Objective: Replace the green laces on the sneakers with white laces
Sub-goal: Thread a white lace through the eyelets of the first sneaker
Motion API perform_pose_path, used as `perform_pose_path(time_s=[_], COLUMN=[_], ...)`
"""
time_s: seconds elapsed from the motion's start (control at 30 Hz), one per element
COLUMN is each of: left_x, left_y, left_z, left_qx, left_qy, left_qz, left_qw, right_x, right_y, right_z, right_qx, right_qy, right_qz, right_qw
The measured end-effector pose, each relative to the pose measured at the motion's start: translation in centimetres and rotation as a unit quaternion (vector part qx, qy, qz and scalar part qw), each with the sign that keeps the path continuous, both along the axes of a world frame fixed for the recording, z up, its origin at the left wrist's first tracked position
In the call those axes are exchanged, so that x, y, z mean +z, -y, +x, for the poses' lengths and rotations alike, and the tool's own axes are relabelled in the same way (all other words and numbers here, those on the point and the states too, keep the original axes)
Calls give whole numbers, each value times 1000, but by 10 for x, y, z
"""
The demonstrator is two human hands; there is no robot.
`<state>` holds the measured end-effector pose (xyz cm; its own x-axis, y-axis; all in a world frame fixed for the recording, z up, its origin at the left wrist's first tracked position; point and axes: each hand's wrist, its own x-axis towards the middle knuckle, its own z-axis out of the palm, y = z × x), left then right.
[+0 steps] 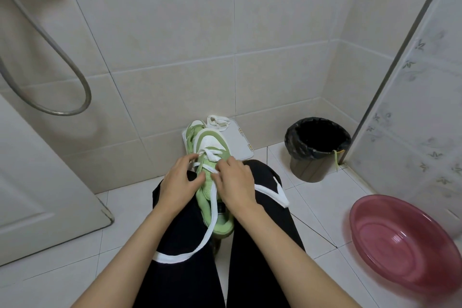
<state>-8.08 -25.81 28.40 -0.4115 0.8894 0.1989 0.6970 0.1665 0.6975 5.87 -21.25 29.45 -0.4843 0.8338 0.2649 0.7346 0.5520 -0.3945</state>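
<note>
Between your knees, which are in black trousers (175, 210), the green-and-white sneaker (212, 144) lies with its toe pointing away from you and its heel toward your lap. Your left hand (178, 179) grips the sneaker on its left side, fingers curled over the upper near the eyelets and thumb laid against the green tongue. Your right hand (235, 182) is curled too, its fingertips pinching the flat white lace (212, 210) at the eyelets on the right side. That lace already crosses the lowest eyelets. One loose end runs down over the tongue and across your left thigh, while the other is draped over your right knee.

Beyond the toe, a square white plastic board (240, 144) lies on the white tiled floor (312, 197) against the wall. The second sneaker (193, 130) sits at the board's left edge, partly hidden by the first. A spare white lace (218, 122) lies bundled at the board's far edge.

Near the floor's far right corner stands a round bin with a black liner (307, 167); a thin green lace (336, 157) hangs over its right rim. A pink plastic basin (400, 240) sits on the floor to your right, near the patterned panel. A grey shower hose (62, 62) loops down the wall on your left.
</note>
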Motion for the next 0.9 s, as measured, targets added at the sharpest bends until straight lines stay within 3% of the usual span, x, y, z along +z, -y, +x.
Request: perform_pose_path(time_s=[0.17,0.27,0.4,0.57,0.67,0.77,0.9], left_x=[-3,-2,6,11,14,25,32], left_y=[0,-3,-11,-14,-20,-31,-40], left_z=[-5,-9,-12,-5,-5,-11,-23], left_qx=[26,23,9,8,27,18,-12], left_qy=[-2,14,37,70,167,258,199], left_qz=[-22,-40,-95,-99,-35,-44,-103], left_qw=[999,999,995,993,985,965,975], right_x=[4,-6,-15,-9,1,2,-2], right_y=[7,15,19,15,6,-2,-10], right_z=[14,49,88,69,47,16,-9], right_qx=[-10,-74,-225,-224,-91,36,56], right_qy=[-112,-152,-307,-171,-135,-70,-26], right_qz=[-36,-39,-115,-21,-9,-25,-17], right_qw=[993,985,918,959,987,997,998])
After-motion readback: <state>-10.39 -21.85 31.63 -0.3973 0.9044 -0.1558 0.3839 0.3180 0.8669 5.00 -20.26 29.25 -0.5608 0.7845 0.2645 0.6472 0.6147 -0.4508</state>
